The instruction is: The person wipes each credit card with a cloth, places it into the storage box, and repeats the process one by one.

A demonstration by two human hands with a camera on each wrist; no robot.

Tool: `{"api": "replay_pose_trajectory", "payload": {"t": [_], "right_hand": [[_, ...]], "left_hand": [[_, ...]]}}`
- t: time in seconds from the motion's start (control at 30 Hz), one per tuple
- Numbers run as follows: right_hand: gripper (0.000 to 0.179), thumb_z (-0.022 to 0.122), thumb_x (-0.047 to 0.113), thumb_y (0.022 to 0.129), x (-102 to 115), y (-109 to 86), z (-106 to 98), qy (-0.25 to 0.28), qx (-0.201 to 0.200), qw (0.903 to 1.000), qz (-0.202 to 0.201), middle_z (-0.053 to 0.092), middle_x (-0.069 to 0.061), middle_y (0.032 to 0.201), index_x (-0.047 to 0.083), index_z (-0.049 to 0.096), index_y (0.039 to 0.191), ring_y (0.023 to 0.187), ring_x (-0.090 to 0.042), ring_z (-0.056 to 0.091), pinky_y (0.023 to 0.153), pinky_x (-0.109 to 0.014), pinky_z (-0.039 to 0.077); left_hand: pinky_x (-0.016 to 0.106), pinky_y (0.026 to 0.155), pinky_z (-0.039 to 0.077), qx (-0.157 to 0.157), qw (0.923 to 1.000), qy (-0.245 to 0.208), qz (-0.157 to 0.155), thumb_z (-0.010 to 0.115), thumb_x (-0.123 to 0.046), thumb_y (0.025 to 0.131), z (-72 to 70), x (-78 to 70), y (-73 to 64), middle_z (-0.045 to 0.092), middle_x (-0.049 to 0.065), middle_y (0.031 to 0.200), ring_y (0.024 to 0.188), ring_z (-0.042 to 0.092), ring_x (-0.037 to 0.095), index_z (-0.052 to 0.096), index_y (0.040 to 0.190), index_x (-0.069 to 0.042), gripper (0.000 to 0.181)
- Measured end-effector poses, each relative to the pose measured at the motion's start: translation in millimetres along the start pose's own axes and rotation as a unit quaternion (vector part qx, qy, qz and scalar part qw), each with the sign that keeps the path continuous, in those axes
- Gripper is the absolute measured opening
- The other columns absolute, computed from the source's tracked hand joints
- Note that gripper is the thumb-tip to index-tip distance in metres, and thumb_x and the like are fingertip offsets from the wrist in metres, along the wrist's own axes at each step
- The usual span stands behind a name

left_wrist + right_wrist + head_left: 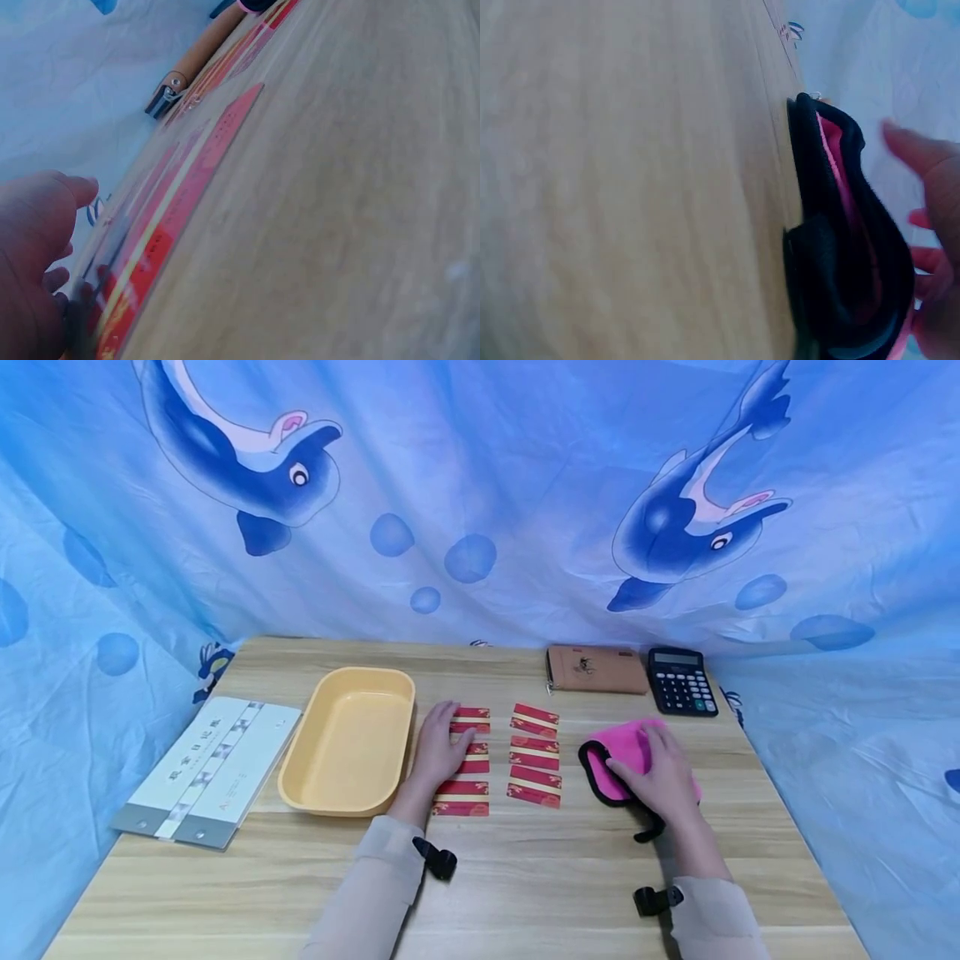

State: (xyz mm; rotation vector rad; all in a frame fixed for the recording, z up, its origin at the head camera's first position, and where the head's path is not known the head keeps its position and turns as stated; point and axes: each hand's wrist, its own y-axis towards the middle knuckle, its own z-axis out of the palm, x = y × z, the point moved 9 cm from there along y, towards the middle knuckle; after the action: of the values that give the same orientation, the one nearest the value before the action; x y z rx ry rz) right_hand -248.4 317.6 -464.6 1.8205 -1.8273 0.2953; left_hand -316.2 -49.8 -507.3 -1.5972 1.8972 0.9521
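Red and gold cards lie on the table in two columns, a left column [461, 787] and a right column [535, 753]. My left hand [438, 747] is over the upper part of the left column, thumb and fingers loosely spread, and hides parts of those cards. In the left wrist view, the fingers hover close over the cards [161, 232]. My right hand [663, 777] is over a pink pouch [630, 742] with black edging, its fingers spread across the top. In the right wrist view, the thumb is apart from the black-edged opening [840, 172].
A yellow plastic tray [292, 777] stands left of the cards, beside a white and grey booklet [213, 768]. At the back right lie a brown zip wallet [611, 670] and a black calculator [681, 681]. A blue dolphin-print curtain [525, 460] hangs behind the table.
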Motion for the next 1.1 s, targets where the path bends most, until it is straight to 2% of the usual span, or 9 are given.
{"api": "replay_pose_trajectory", "payload": {"t": [0.1,0.27,0.33,0.47,0.53,0.63,0.83,0.97,1.1], "right_hand": [[0.086,0.071,0.049,0.092,-11,0.9,5,0.001,0.024,0.9993,0.027,0.029,-0.030,0.157,-0.002,0.038,0.152,0.142,-0.052,0.029,0.112,-0.071,0.028],[0.072,0.067,0.038,0.098,-30,6.9,-3,0.026,-0.020,0.9968,0.073,0.035,-0.030,0.152,-0.002,0.040,0.151,0.137,-0.051,0.037,0.112,-0.065,0.032],[0.078,0.071,0.034,0.096,-39,8.4,-3,0.035,-0.016,0.9940,0.103,0.035,-0.032,0.151,-0.003,0.034,0.153,0.137,-0.050,0.036,0.114,-0.063,0.032],[0.098,0.075,0.037,0.092,-58,5.9,6,0.060,0.034,0.9821,0.175,0.028,-0.035,0.154,-0.004,0.017,0.158,0.141,-0.052,0.031,0.116,-0.063,0.029],[0.104,0.075,0.041,0.091,-64,4.1,10,0.065,0.055,0.9767,0.197,0.026,-0.036,0.156,-0.004,0.010,0.159,0.141,-0.053,0.029,0.116,-0.064,0.029],[0.105,0.073,0.046,0.091,-68,3.9,13,0.065,0.068,0.9744,0.204,0.027,-0.037,0.155,-0.004,0.010,0.159,0.140,-0.053,0.031,0.115,-0.063,0.031],[0.097,0.072,0.040,0.093,-66,6.5,15,0.067,0.072,0.9747,0.201,0.034,-0.038,0.151,-0.006,0.016,0.158,0.137,-0.052,0.037,0.114,-0.061,0.035],[0.094,0.072,0.036,0.094,-65,7.7,16,0.070,0.072,0.9747,0.200,0.036,-0.037,0.151,-0.006,0.018,0.158,0.137,-0.052,0.038,0.114,-0.060,0.035],[0.094,0.072,0.036,0.095,-65,7.7,17,0.073,0.074,0.9744,0.199,0.035,-0.037,0.151,-0.007,0.017,0.158,0.138,-0.052,0.037,0.114,-0.060,0.035]], "left_hand": [[0.047,0.122,0.026,-0.003,0.9999,0.008,-0.009,0.066,-0.024,0.100,2.0,3.7,1.7,0.042,0.021,0.153,0.145,0.035,0.036,0.047,0.148,0.000,0.057],[0.049,0.121,0.029,-0.021,0.9996,0.021,-0.003,0.063,-0.017,0.100,0.1,5.1,3.8,0.048,0.021,0.149,0.141,0.040,0.037,0.051,0.145,0.000,0.050],[0.048,0.120,0.031,-0.027,0.9992,0.028,0.004,0.063,-0.013,0.099,-1.2,4.3,4.2,0.051,0.021,0.146,0.139,0.043,0.037,0.053,0.143,0.002,0.047],[0.047,0.119,0.033,-0.032,0.9988,0.035,0.009,0.065,-0.009,0.098,-3.0,4.0,4.2,0.055,0.022,0.142,0.136,0.046,0.038,0.055,0.140,0.003,0.045],[0.048,0.119,0.033,-0.032,0.9988,0.036,0.008,0.065,-0.008,0.097,-3.5,4.0,4.2,0.053,0.023,0.144,0.137,0.046,0.038,0.054,0.142,0.003,0.047],[0.048,0.119,0.032,-0.030,0.9986,0.042,0.011,0.065,-0.008,0.097,-4.0,3.1,4.6,0.052,0.023,0.146,0.138,0.045,0.039,0.052,0.143,0.004,0.049],[0.047,0.119,0.032,-0.020,0.9981,0.057,0.009,0.066,-0.010,0.097,-3.7,3.0,5.1,0.054,0.021,0.144,0.138,0.044,0.037,0.054,0.142,0.002,0.047],[0.046,0.120,0.031,0.001,0.9983,0.055,-0.017,0.067,-0.015,0.098,-1.2,6.4,5.9,0.052,0.016,0.147,0.140,0.040,0.033,0.052,0.144,-0.003,0.050],[0.045,0.119,0.031,0.014,0.9982,0.044,-0.037,0.070,-0.017,0.096,-0.8,8.6,7.1,0.053,0.015,0.144,0.138,0.040,0.031,0.053,0.141,-0.005,0.049]]}}
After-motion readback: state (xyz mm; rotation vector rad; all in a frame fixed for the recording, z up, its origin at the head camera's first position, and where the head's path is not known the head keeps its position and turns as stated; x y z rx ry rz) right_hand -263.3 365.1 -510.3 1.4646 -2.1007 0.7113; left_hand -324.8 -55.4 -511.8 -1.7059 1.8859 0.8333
